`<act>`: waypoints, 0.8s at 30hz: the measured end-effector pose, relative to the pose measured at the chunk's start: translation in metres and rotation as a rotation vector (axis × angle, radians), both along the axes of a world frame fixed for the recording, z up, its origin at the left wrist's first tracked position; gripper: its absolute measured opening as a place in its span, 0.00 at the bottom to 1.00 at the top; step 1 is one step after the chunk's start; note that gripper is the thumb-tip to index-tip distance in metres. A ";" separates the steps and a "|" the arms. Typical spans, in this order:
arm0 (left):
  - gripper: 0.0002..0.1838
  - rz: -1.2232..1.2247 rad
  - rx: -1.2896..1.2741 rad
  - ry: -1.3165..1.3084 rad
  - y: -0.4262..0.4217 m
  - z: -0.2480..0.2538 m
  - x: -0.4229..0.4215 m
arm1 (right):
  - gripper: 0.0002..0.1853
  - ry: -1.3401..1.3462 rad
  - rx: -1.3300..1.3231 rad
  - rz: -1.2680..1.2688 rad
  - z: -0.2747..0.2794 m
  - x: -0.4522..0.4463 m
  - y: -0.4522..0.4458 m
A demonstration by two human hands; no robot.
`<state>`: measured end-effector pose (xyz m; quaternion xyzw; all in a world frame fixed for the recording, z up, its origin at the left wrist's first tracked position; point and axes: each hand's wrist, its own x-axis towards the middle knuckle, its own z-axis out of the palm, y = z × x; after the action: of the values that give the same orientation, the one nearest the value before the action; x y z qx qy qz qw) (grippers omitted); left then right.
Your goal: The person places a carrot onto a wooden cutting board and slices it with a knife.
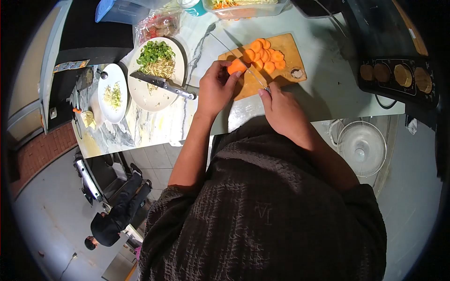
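My left hand [217, 90] has its thumb and fingers closed around an orange carrot piece [236, 67] above the left part of a wooden cutting board [296, 52]. In my right hand [282, 108] is the handle of a knife [255, 76], whose thin blade runs up and left, against the right side of the carrot piece. Several round carrot slices [266, 56] lie in a loose pile on the board, right of the blade. A dark spot marks the board's right corner.
Left of the board, a second knife [161, 83] rests across a large plate [138, 98] of chopped greens and sprouts. Beside it is an oval plate [105, 93]. A plastic container [243, 11] stands behind, a black knobbed appliance [389, 42] at right. Another person [108, 228] is at lower left.
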<state>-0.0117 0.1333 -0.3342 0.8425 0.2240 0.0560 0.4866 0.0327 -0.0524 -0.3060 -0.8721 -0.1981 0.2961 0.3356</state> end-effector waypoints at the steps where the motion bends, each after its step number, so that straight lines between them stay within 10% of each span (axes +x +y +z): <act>1: 0.17 0.012 -0.040 0.013 -0.001 0.001 0.001 | 0.20 0.000 0.000 -0.003 0.000 0.001 0.000; 10: 0.18 -0.112 0.326 -0.192 0.007 -0.007 0.001 | 0.20 -0.032 0.082 -0.062 0.002 0.010 -0.007; 24: 0.20 -0.126 0.234 -0.198 -0.004 -0.010 -0.013 | 0.22 0.086 -0.044 -0.021 -0.003 0.004 -0.012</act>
<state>-0.0250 0.1296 -0.3438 0.8963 0.1135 0.1336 0.4074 0.0367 -0.0643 -0.3093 -0.8678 -0.1678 0.3339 0.3277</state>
